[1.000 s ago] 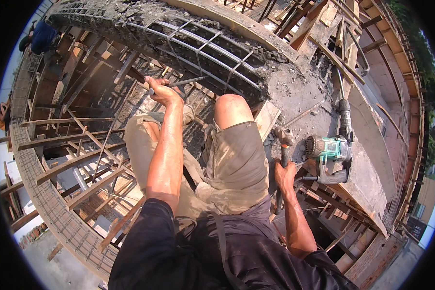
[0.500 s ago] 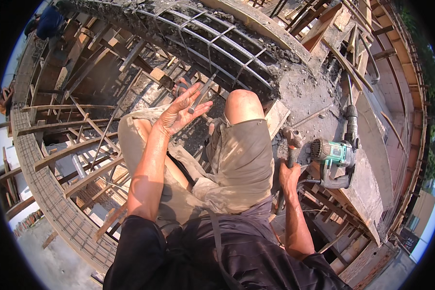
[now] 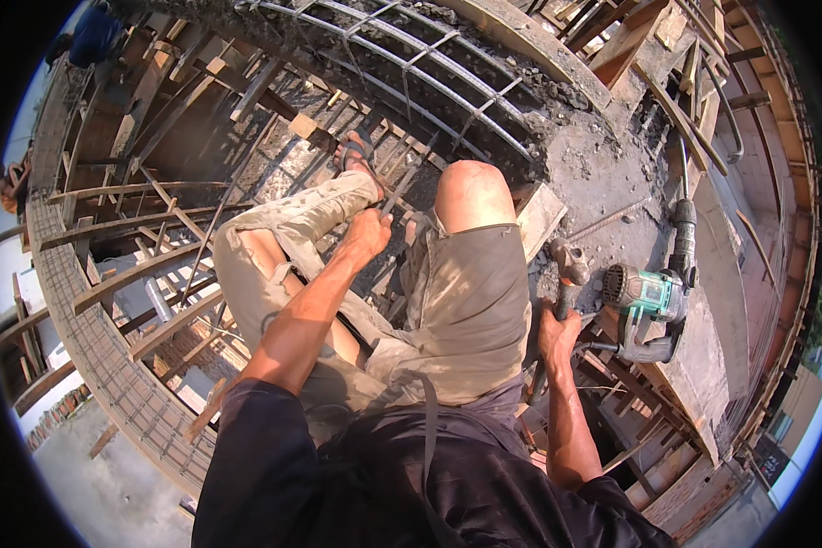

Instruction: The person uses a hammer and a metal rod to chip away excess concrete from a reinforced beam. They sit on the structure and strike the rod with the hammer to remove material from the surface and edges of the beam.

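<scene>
My left hand [image 3: 371,232] is closed in a fist between my knees, wrapped round a steel chisel [image 3: 398,189]. Part of the chisel shows above the fist, pointing toward the rebar; its other end is mostly hidden. To the right of my knee, my right hand [image 3: 558,331] grips a hammer [image 3: 570,265] by its handle, close under the head. The hammer head points up, beside a patch of rough concrete. A green and grey rotary hammer drill [image 3: 647,294] lies just right of the hammer, its long bit aimed away from me.
Ahead runs a beam with an exposed rebar cage [image 3: 420,59] and loose rubble. Broken concrete [image 3: 589,173] lies to the right, with timber planks [image 3: 667,110] beyond. Wooden props [image 3: 146,260] and open gaps fill the left side. Another person [image 3: 96,36] is at the far left.
My left hand has gone from open, with the chisel lying across its fingers, to a fist round it, lower and slightly right. My right hand still holds the hammer.
</scene>
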The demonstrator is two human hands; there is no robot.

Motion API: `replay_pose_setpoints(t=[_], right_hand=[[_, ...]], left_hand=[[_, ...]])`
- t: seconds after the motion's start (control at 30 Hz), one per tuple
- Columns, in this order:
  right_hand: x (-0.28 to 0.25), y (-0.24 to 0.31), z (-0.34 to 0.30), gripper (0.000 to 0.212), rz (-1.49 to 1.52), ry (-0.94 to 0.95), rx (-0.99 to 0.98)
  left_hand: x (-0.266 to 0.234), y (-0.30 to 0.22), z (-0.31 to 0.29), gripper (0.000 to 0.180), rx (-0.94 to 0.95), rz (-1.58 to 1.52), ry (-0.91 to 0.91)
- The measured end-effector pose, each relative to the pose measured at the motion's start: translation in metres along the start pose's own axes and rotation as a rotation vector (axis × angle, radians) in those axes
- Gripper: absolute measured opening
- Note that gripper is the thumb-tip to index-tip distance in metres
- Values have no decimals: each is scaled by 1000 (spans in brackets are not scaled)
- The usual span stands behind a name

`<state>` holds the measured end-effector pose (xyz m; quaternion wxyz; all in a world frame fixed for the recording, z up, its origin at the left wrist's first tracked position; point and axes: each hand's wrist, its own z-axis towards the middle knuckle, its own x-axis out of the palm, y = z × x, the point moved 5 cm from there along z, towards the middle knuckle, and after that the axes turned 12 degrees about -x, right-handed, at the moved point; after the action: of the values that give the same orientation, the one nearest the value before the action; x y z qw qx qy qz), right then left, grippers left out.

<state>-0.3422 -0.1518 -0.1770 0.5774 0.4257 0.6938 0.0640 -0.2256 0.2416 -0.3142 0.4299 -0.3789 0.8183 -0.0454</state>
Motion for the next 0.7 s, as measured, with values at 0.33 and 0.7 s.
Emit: replay_pose_setpoints(t=[0.33,0.7], right_hand=[[-2,13,0,39,-2,2,-21],[3,-3,3,42,1,-10,-45]], left_hand=[[-11,-13,-2,31,-27,180,-166],[-16,-1,-4,27,-47,84,-186]])
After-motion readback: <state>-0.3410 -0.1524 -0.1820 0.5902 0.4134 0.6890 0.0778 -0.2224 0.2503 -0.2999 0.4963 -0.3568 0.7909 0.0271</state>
